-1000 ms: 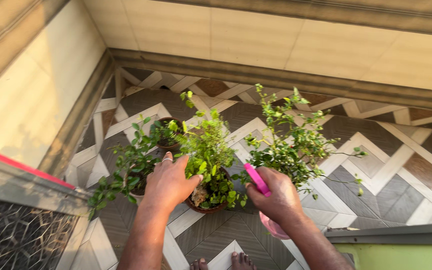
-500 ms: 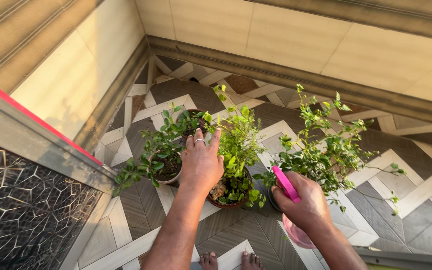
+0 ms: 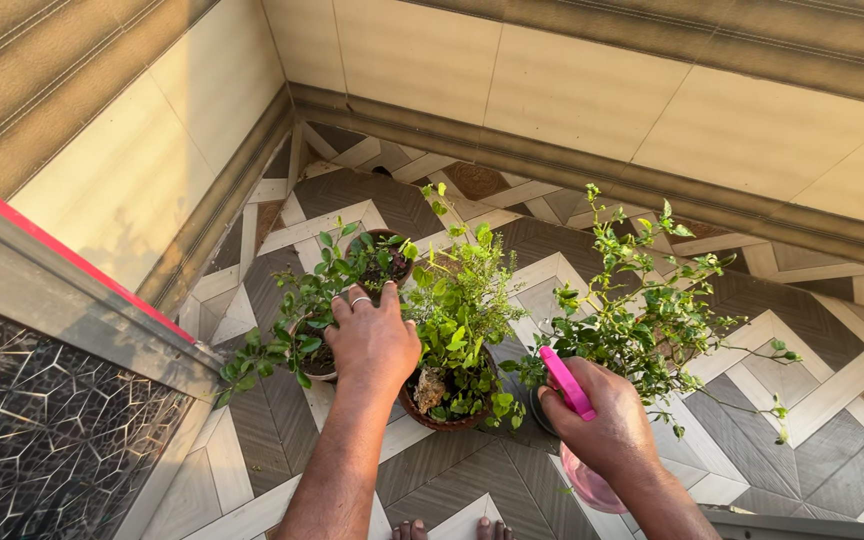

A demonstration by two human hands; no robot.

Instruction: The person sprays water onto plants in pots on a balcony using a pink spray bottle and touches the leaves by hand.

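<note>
Observed from the head camera, looking down into a tiled corner: 4 potted plants stand grouped on the patterned floor point(image 3: 512, 480). The right hand point(image 3: 607, 430) is closed around a pink spray bottle point(image 3: 577, 425); the fingers are wrapped tight on its neck, the pink trigger lever projects up and left above the knuckles, and the pale pink body hangs below the wrist. The nozzle sits just beside the foliage of the middle plant in the brown clay pot point(image 3: 452, 415) and near the bushy plant on the right point(image 3: 642, 320).

The left hand point(image 3: 372, 340) is spread flat, fingers slightly apart and holding nothing, a ring visible on 1 finger. It rests over the leaves between the small plant in the pale pot point(image 3: 312, 350) and the middle plant, with the dark pot at the back point(image 3: 387, 260) just beyond the fingertips.

Assessment: the work in hand appears to be misting the leaves while parting them. For a sound result, the left hand should press stems aside gently, not flatten them, so inner leaves are exposed. The nozzle should stay near the foliage and angled down, away from the wall tiles point(image 3: 572, 90). Bare toes point(image 3: 447, 528) show at the lower edge; wet tiles could be slippery
</note>
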